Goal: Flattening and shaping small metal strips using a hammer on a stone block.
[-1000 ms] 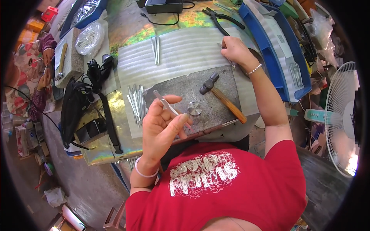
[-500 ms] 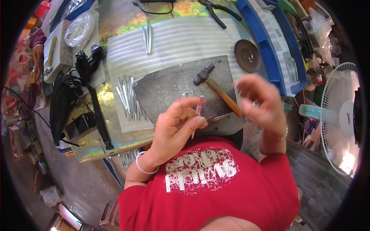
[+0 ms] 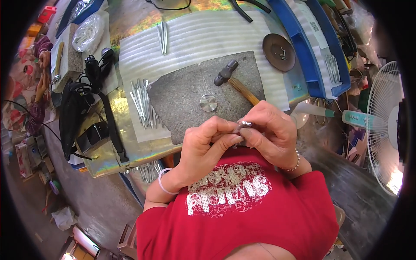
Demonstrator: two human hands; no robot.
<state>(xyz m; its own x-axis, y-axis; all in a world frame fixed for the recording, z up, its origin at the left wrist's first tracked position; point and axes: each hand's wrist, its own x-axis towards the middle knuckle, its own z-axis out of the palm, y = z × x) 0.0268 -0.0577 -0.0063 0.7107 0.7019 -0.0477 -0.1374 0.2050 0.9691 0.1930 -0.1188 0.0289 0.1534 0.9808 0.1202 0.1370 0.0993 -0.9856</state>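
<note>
My left hand (image 3: 199,149) and my right hand (image 3: 274,136) meet in front of my chest, fingertips pinched together. Between them is a small shiny metal piece (image 3: 246,124), mostly covered by the fingers. Just beyond the hands lies a grey stone slab (image 3: 182,93). On it rest a round shiny metal disc (image 3: 208,103) and a hammer (image 3: 241,89) with a wooden handle, whose end is hidden behind my right hand. Left of the slab, several slim metal rods (image 3: 142,106) lie in a bundle on white foam sheet (image 3: 203,37).
Two or three more rods (image 3: 162,38) lie farther back. A brown dish (image 3: 278,52) holds tiny metal bits. Blue trays (image 3: 310,65) line the right side, near a fan (image 3: 383,130). A black strapped bag (image 3: 71,121) lies left; another person's hands (image 3: 43,73) show beyond.
My right hand has come in from the right to meet my left, which held up a slim metal piece. The disc on the slab, mostly hidden before, now shows fully.
</note>
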